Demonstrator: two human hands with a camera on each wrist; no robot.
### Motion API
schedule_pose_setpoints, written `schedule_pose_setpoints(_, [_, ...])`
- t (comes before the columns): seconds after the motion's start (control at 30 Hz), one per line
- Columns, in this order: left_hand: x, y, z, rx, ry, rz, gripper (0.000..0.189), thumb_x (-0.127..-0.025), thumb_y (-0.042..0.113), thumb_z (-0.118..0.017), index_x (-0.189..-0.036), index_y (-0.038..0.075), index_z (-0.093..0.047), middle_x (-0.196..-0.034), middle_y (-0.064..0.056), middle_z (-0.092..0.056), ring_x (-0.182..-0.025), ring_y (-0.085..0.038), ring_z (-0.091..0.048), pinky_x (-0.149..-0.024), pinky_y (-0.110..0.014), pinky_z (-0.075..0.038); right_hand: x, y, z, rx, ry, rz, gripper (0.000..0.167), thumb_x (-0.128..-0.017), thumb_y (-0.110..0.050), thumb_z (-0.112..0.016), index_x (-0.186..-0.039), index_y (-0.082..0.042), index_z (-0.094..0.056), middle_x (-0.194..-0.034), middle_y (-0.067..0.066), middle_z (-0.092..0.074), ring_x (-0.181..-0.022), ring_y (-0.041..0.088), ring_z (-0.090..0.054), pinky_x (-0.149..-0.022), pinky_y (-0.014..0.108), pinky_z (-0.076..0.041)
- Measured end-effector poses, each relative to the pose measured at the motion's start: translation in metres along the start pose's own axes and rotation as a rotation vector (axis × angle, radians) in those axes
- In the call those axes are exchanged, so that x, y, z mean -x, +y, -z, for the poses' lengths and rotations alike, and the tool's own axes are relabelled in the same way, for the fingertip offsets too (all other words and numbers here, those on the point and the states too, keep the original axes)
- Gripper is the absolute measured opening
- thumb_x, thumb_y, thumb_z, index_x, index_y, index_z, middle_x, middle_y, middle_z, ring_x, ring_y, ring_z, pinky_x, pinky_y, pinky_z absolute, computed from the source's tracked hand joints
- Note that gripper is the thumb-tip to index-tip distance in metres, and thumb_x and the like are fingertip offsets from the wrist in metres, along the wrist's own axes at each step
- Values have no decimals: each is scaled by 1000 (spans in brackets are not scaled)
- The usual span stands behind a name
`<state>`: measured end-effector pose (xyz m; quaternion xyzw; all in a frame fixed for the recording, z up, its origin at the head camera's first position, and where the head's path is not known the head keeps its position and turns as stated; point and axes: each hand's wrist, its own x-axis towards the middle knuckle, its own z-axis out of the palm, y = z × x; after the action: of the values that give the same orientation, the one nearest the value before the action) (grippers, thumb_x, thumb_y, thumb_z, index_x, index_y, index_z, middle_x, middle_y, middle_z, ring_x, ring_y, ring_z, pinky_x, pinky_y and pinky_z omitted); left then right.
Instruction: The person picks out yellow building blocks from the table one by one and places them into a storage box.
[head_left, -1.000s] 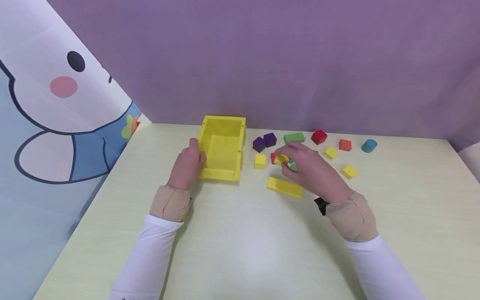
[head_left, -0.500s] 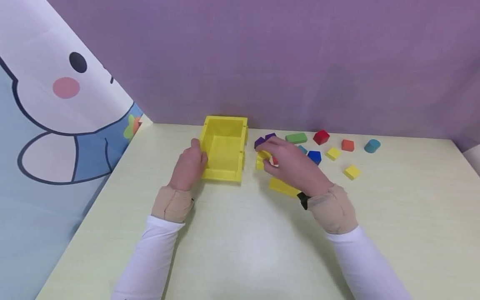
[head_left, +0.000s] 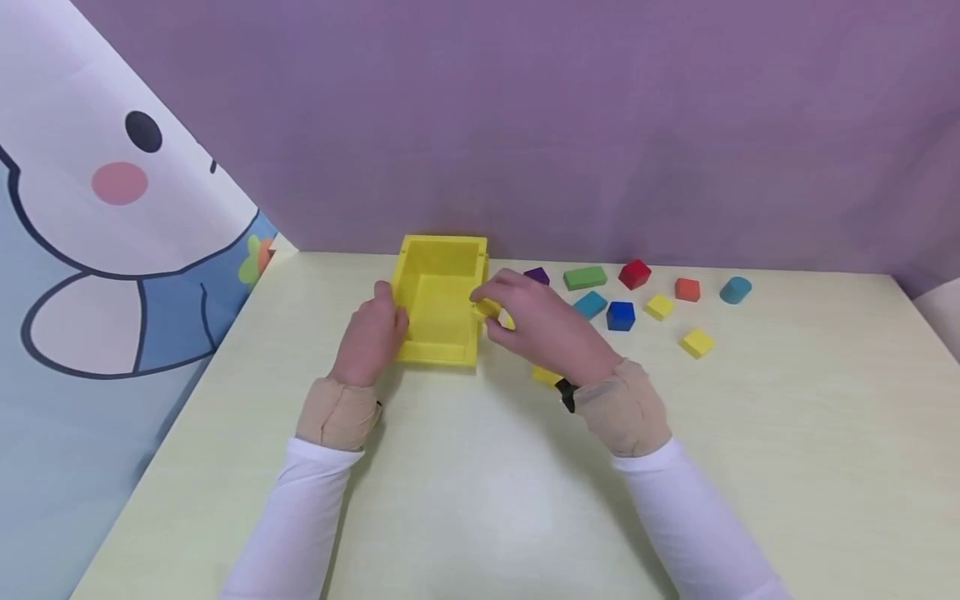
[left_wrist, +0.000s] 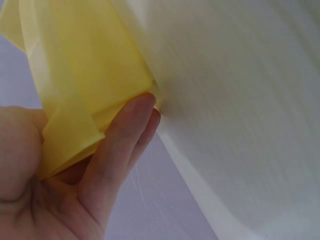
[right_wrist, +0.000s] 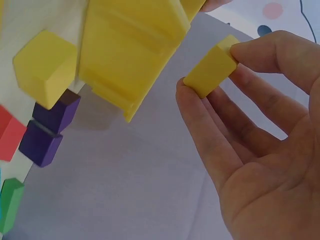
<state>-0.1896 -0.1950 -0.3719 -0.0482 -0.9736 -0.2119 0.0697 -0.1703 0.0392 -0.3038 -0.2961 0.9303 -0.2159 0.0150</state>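
Note:
A yellow box [head_left: 441, 307] with an open top stands near the back of the table. My left hand [head_left: 367, 337] grips its left wall; in the left wrist view the fingers [left_wrist: 122, 145] lie along the outside. Between thumb and fingertips my right hand [head_left: 555, 325] pinches a small yellow block [right_wrist: 212, 67], held up at the box's right rim. Below and right of that rim, a yellow cube [right_wrist: 45, 67] lies on the table, mostly covered by the right hand in the head view. The inside of the box shows only bare yellow walls and floor.
Right of the box lie a green block [head_left: 585, 277], a teal block [head_left: 590, 305], a blue cube [head_left: 620, 316], a red cube [head_left: 635, 274] and a blue cylinder [head_left: 736, 290]. A long yellow block [head_left: 546, 376] is partly under the right wrist. A purple wall hanging [head_left: 562, 125] rises behind.
My right hand has carried the yellow block leftward from among the scattered blocks to the box's right rim. The left hand keeps its grip on the box.

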Motion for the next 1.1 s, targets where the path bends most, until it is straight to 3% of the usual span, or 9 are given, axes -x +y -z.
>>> schedule_pose_setpoints(0.3, [0, -2, -1, -1, 2, 3, 22, -92, 13, -43, -104, -5, -37, -68, -20, -54, -57, -31, -54, -49, -41, -44, -9, -7, -3, -5, -17, 32, 33, -87, -20, -61, -119, -13, -58, -118, 2, -56, -107, 16, -55, -90, 28, -47])
schedule_pose_setpoints(0.67, [-1, 0, -1, 4, -13, 20, 23, -92, 14, -43, -105, -4, -36, -69, -19, -53, -59, -31, -55, -52, -41, -45, -23, -15, -16, -7, -13, 97, 30, -85, -15, -62, -115, -12, -61, -109, 1, -57, -94, 14, -55, -84, 24, -48])
schedule_pose_setpoints(1.1, [-2, 0, -1, -14, -12, 20, 24, -92, 14, -44, -106, -4, -37, -69, -19, -55, -60, -33, -57, -50, -41, -46, -36, -20, -27, 42, -35, 121, 32, -83, -13, -65, -115, -11, -63, -106, 2, -58, -93, 14, -53, -86, 24, -48])
